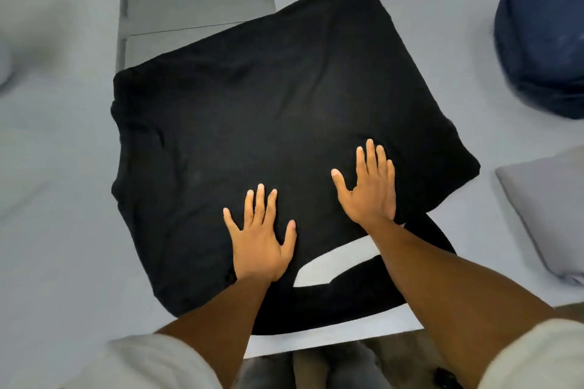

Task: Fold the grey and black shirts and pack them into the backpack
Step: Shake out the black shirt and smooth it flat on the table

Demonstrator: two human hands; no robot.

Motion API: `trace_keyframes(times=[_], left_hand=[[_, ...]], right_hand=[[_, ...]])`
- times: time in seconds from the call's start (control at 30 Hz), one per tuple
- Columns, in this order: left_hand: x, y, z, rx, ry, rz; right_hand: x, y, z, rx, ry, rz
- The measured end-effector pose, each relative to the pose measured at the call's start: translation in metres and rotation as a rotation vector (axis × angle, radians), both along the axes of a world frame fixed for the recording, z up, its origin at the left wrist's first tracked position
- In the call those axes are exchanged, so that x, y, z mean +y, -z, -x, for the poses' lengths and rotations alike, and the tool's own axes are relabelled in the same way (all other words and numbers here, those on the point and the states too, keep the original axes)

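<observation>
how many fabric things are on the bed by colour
black: 1, the black cotton shirt spread flat
grey: 2, the folded grey shirt and the grey pillow
navy: 1, the navy blue backpack
total: 4

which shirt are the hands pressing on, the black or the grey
The black shirt. Both the left hand and right hand lie flat on it, fingers spread. The grey shirt lies folded beyond it, partly covered, untouched.
</observation>
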State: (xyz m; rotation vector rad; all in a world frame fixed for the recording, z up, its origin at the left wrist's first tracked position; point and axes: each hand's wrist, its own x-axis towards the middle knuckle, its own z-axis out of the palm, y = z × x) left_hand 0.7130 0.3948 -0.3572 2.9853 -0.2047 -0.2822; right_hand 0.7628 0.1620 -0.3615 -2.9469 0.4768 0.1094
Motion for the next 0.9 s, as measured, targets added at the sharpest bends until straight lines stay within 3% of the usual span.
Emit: trace_keyframes(times=[0.27,0.43,0.5,0.6,0.77,0.9], left_hand=[[-0.005,0.001,-0.003,0.001,-0.046,-0.023],[-0.024,-0.004,-0.010,-0.097,-0.183,0.094],[-0.053,-0.006,-0.027,-0.183,-0.291,0.193],[-0.099,-0.011,-0.055,-0.256,-0.215,0.282],[-0.181,-0.015,-0.071,-0.100,-0.036,0.457],[-0.201,0.001,-0.062,-0.073,0.003,0.324]], right_hand=[[-0.052,-0.001,-0.007,0.010,-0.075,-0.036],[-0.086,-0.009,-0.006,-0.219,0.028,-0.447],[-0.109,-0.010,-0.006,-0.277,0.046,-0.482],[-0.126,-0.008,-0.016,-0.301,0.028,-0.508],[-0.144,-0.001,-0.022,-0.228,-0.059,-0.413],[-0.155,0.002,-0.018,-0.102,-0.097,-0.139]])
